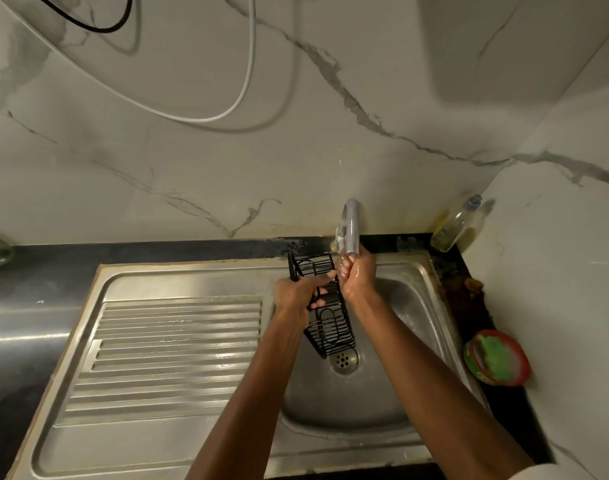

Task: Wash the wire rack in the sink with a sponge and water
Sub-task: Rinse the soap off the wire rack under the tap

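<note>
A long black wire rack [331, 329] hangs tilted over the steel sink basin [410, 306], its lower end just above the drain [344, 361]. My left hand [298, 292] grips the rack near its middle. My wet right hand [356, 271] is cupped right under the spout of the chrome tap [351, 225], touching the rack's upper part. Whether it holds anything is hidden. A green sponge [493, 355] lies in a red dish on the counter to the right, away from both hands.
The ribbed steel draining board [171, 351] lies left of the basin. A plastic bottle of yellowish liquid [457, 225] leans in the back right corner. Marble wall tiles rise behind, with a white cable [244, 88] and a black cable hanging.
</note>
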